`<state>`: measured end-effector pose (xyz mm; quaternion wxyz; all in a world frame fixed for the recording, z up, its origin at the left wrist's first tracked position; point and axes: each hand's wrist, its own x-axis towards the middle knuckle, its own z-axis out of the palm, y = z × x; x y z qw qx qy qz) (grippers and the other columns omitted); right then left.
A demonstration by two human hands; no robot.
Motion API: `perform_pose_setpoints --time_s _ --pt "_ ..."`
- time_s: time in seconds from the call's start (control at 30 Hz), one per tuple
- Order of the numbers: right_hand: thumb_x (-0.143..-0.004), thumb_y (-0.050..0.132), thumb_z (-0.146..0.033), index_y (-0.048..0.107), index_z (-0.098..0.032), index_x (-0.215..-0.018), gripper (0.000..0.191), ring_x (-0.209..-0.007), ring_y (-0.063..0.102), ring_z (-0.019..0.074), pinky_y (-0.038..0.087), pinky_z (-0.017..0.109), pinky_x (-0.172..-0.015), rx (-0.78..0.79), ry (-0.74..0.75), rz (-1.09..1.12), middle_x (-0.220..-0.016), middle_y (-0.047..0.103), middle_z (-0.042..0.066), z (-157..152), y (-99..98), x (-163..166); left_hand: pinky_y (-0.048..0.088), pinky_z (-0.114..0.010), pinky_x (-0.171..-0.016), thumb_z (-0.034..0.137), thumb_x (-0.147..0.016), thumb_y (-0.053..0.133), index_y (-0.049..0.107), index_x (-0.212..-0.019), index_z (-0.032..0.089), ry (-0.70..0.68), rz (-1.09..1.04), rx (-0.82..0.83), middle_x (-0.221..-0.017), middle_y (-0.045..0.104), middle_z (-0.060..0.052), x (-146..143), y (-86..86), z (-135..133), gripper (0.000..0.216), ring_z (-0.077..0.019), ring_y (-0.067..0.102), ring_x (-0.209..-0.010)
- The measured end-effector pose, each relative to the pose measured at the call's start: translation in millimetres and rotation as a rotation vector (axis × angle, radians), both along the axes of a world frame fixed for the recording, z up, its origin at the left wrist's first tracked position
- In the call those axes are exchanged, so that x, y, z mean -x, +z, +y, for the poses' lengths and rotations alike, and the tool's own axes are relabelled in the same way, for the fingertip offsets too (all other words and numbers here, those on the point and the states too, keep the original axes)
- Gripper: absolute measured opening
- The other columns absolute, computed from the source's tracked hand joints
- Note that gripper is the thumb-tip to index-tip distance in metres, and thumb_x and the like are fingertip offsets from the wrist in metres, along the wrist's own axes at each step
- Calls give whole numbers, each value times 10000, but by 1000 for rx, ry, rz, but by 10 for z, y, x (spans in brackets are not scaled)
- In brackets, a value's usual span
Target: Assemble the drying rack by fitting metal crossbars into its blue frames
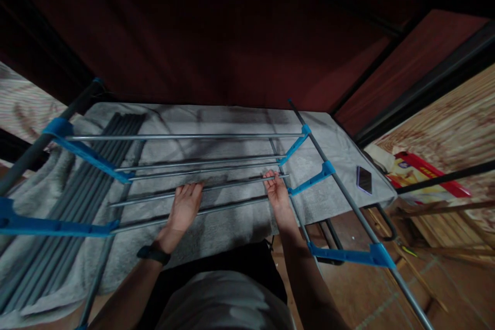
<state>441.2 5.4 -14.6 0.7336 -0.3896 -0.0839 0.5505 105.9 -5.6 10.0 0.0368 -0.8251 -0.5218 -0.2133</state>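
A thin grey metal tube [234,183] lies across the middle of a partly built rack, both its ends clear of the blue brackets. My left hand [186,206] is closed over it left of its middle. Near its right end my right hand [276,192] has its fingers closed on it, palm turned up. Just below runs another tube [232,207], fixed to a blue bracket [58,227] on the left. Above are further crossbars [185,136] between a left blue bracket [87,155] and a right blue bracket [296,144]. A lower right bracket [311,180] sits beside my right hand.
A bundle of grey tubes [77,201] lies at the left on the grey cloth [232,118] covering the table. A phone [364,179] rests near the right edge. The rack's right pole [351,202] slants past the table edge. A red and yellow package [425,175] is farther right.
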Motion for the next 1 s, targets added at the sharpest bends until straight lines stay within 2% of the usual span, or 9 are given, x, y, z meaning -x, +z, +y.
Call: perform_pose_setpoints --time_s 0.13,0.37,0.57,0.73,0.87,1.0 --pt "-921 639 -208 663 -284 -938 82 -1049 747 154 585 371 -1070 -1 25 -8 -960 778 -9 4 34 21 433 -422 -840 204 -1038 416 683 -1108 198 -13 -4 -39 -956 744 -106 35 -22 2 276 -292 659 -901" --pt "-913 648 -235 654 -281 -900 48 -974 747 171 583 397 -1070 -24 60 -25 -861 752 -13 -12 81 9 413 -418 -854 290 -1069 445 686 -1160 182 -24 -45 -94 -1005 756 -100 95 -19 -7 279 -286 643 -912" --pt "-912 636 -251 671 -268 -940 47 -999 750 171 580 395 -1061 8 51 15 -931 782 0 -58 101 -64 405 -401 -838 308 -1079 425 685 -1184 185 -55 -56 -81 -1001 747 -101 121 -29 -10 306 -276 639 -914" --pt "-877 697 -209 678 -264 -986 123 -997 750 159 596 352 -1040 -8 54 -53 -986 788 -4 -99 102 -95 402 -400 -822 370 -1074 445 678 -1178 193 -9 -69 -84 -966 739 -93 153 -33 -19 312 -280 637 -910" --pt "-862 716 -198 671 -276 -975 144 -1023 750 179 576 402 -1094 4 53 -96 -979 782 -5 -112 116 -109 406 -407 -818 370 -1064 449 693 -1097 214 4 -86 -68 -949 740 -91 162 -24 -14 291 -280 639 -901" --pt "-902 680 -239 678 -278 -978 86 -1077 745 199 550 447 -1136 43 15 -95 -974 777 2 -106 147 -126 414 -414 -814 362 -1059 458 700 -1093 217 -2 -100 -50 -947 738 -97 158 -1 -16 283 -286 636 -893"
